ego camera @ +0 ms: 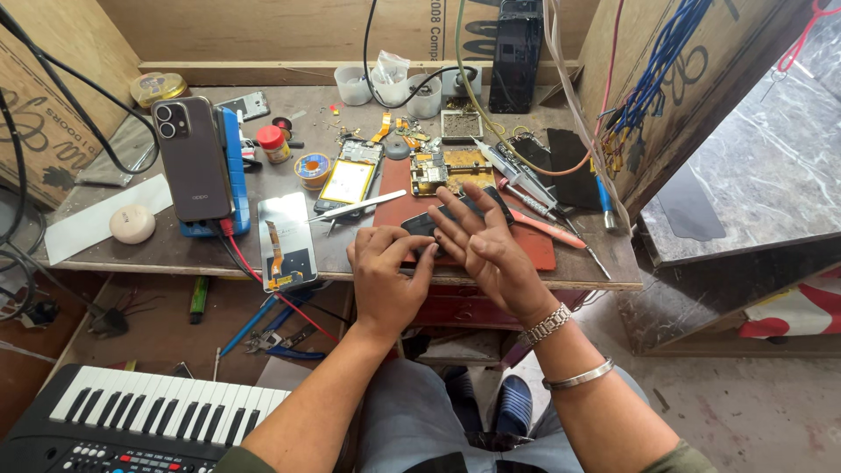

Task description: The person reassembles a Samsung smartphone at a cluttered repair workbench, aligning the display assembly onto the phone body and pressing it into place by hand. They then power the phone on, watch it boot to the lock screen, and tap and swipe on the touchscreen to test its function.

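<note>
1. Right hand (491, 254): bare; linked silver metal watch band (545, 325) at the wrist
2. Plain silver bangle (578, 376) just behind the watch band
3. Left hand (385, 278): bare
4. Grey trousers (412, 420), blue sandals (512, 405)

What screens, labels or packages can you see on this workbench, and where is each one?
Dark phone screen: under both hands, black rectangle.
Silvery display panel: front edge, orange flex cable.
Yellow-faced open phone: bench middle.
Red-capped labelled bottle: beside brown phone.
Clear plastic bag: back, in cup.
</note>
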Demonstrator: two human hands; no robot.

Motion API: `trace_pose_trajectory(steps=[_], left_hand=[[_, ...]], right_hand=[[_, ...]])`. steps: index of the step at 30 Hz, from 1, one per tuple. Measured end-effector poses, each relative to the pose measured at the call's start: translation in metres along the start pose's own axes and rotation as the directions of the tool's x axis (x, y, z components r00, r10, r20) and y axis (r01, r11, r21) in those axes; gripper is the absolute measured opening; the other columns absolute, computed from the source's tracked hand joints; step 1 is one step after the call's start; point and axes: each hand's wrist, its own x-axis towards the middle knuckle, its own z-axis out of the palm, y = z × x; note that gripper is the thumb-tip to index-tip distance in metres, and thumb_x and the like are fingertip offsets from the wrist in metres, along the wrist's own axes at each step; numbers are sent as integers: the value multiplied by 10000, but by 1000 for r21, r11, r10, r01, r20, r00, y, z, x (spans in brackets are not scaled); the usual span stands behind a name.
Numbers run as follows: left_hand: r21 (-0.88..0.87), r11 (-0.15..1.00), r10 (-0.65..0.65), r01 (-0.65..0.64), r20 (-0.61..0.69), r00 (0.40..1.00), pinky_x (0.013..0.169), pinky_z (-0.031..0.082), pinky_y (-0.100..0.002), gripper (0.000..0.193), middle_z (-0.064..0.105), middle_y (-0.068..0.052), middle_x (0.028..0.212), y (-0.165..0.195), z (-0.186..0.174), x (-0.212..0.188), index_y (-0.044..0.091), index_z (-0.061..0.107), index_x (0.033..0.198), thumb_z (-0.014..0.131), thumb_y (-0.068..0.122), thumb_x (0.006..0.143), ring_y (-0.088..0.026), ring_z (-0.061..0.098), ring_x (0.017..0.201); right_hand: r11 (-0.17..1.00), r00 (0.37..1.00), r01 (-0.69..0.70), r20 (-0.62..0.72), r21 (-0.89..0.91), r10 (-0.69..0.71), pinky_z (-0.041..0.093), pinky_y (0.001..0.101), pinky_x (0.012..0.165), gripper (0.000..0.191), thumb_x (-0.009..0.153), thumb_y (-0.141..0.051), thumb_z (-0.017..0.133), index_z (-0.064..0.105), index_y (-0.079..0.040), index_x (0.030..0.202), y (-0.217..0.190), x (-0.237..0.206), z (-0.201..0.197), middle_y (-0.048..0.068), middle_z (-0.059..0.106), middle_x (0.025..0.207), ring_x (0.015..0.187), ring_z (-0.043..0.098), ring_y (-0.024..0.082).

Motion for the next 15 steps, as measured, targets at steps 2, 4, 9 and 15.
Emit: trace_pose_trajectory(steps=[2, 4, 9, 15], left_hand=[[4, 1000, -14, 14, -12, 1000, 853, 385, -392, 79, 653, 21, 888, 0, 1, 0, 149, 780, 911, 808, 160, 838, -217, 571, 936], [7, 1000, -14, 14, -9, 1000, 851, 382, -392, 81, 667, 28, 882, 1, 2, 0, 148, 782, 916, 805, 157, 839, -213, 578, 936], [53, 998, 16, -16, -4, 1000, 854, 374, -392, 85, 691, 39, 859, 2, 1, 2, 149, 786, 909, 799, 162, 825, -200, 595, 930], [126, 992, 11, -10, -7, 1000, 838, 364, -399, 46, 685, 85, 792, 1, 2, 3, 176, 766, 795, 806, 187, 775, -181, 596, 908]], right_hand=[[1000, 1000, -20, 17, -23, 21, 253, 480, 1282, 851, 957, -220, 639, 118, -165, 1627, 1, 0, -1, 206, 166, 1729, 1598, 232, 352], [998, 999, -38, 21, -49, 39, 243, 480, 1286, 869, 958, -227, 637, 98, -158, 1636, 1, 0, -1, 216, 172, 1728, 1598, 232, 357], [989, 996, -52, 58, -137, 61, 191, 471, 1309, 923, 969, -255, 634, 31, -155, 1661, 0, 0, 1, 227, 164, 1738, 1617, 207, 352], [970, 990, -59, 108, -234, 86, 169, 476, 1310, 993, 957, -289, 672, -15, -142, 1659, -2, -1, 3, 223, 143, 1742, 1630, 173, 347]])
